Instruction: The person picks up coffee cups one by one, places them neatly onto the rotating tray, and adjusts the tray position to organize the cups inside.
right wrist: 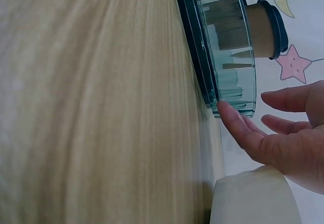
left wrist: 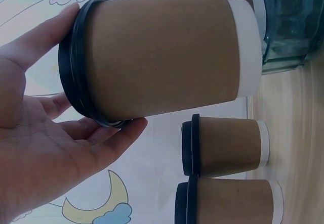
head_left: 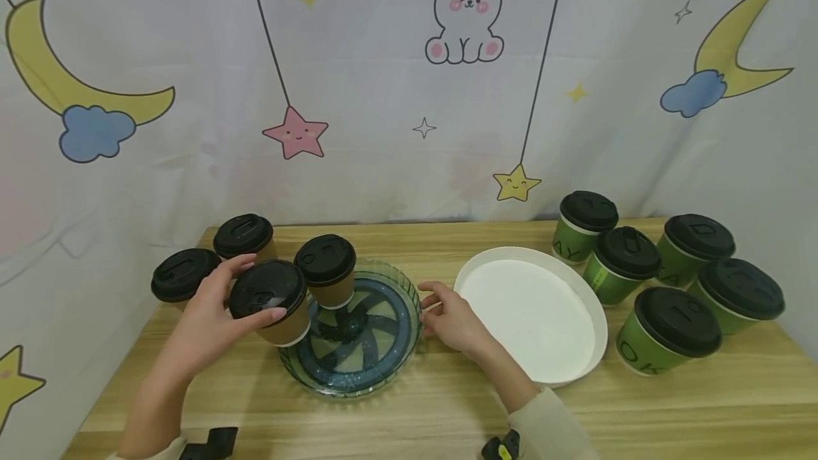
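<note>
My left hand (head_left: pixel 207 314) grips a brown paper cup (left wrist: pixel 162 57) by its black lid (head_left: pixel 268 288), thumb on one side and fingers on the other. In the head view this cup overlaps the left rim of a round clear glass dish (head_left: pixel 399 279) with a dark blue-green swirled base. Another brown cup (head_left: pixel 332 289) with a black lid stands inside the dish, towards its back left. My right hand (head_left: pixel 454 318) is at the dish's right side, fingers loosely bent. In the right wrist view one fingertip (right wrist: pixel 225 107) appears to touch the dish's lower edge.
Two more lidded brown cups (head_left: pixel 181 277) stand behind my left hand. Right of the dish lies a round white tray (head_left: pixel 533 318), close to my right forearm. Several green cups (head_left: pixel 658 332) with black lids stand beyond it. A printed curtain (head_left: pixel 383 91) hangs behind the wooden table (head_left: pixel 447 410).
</note>
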Action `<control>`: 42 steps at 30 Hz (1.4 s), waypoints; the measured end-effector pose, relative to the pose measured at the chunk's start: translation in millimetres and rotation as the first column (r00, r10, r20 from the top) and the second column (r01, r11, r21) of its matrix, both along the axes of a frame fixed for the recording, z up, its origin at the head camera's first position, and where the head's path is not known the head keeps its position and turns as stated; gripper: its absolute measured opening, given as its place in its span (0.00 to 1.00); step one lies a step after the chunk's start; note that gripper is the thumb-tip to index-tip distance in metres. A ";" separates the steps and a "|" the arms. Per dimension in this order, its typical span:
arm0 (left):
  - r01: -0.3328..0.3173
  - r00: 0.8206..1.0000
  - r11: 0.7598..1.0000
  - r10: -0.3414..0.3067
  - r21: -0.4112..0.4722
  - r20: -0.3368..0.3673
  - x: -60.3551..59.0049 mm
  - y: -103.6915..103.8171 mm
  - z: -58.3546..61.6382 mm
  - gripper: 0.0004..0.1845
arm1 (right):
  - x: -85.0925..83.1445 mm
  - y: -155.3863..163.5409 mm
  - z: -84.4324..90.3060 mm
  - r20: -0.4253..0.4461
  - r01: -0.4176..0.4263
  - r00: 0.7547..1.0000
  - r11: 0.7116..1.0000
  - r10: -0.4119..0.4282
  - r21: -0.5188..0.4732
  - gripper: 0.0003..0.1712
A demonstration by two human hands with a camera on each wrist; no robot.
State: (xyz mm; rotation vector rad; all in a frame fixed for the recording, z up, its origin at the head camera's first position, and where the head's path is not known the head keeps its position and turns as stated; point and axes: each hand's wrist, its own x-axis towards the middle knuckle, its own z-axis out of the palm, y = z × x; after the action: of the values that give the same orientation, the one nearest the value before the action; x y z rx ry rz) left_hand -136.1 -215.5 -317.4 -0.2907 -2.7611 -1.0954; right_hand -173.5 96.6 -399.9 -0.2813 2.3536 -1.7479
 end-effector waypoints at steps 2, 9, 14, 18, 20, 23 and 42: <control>0.005 1.000 1.000 -0.005 0.009 -0.003 0.7 1.6 -1.0 0.46 | -0.2 0.0 -0.1 0.000 0.000 1.000 1.000 0.000 -0.001 0.27; 0.011 1.000 1.000 -0.011 0.013 -0.016 2.8 4.6 -3.7 0.46 | -0.7 -0.2 -0.6 -0.004 -0.003 1.000 1.000 0.003 0.002 0.27; 0.019 1.000 1.000 -0.019 0.015 -0.002 3.9 7.1 -3.3 0.46 | -1.7 0.5 -2.4 0.005 -0.010 1.000 1.000 0.010 0.005 0.27; 0.026 0.999 0.999 -0.026 0.026 0.023 5.7 10.2 -1.7 0.46 | -2.1 1.2 -2.7 0.024 -0.021 1.000 1.000 0.021 0.008 0.28; 0.028 0.999 0.999 -0.029 0.032 0.033 6.6 11.7 -1.8 0.46 | -2.1 1.4 -2.6 0.029 -0.024 0.999 1.000 0.024 0.007 0.28; 0.030 0.999 0.999 -0.032 0.042 0.039 8.2 13.8 -3.1 0.46 | -2.1 1.6 -2.9 0.031 -0.024 0.999 1.000 0.024 0.003 0.28; 0.056 0.997 0.995 -0.060 0.077 0.043 10.4 13.7 -18.3 0.46 | -3.3 1.3 -4.0 0.016 -0.019 1.000 1.000 0.019 0.014 0.28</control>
State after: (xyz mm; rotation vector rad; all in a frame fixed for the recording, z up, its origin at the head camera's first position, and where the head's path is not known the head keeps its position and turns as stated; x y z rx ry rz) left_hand -125.7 -201.8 -335.6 -0.3423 -2.7592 -1.2319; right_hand -176.7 97.9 -403.9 -0.2857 2.3434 -1.7185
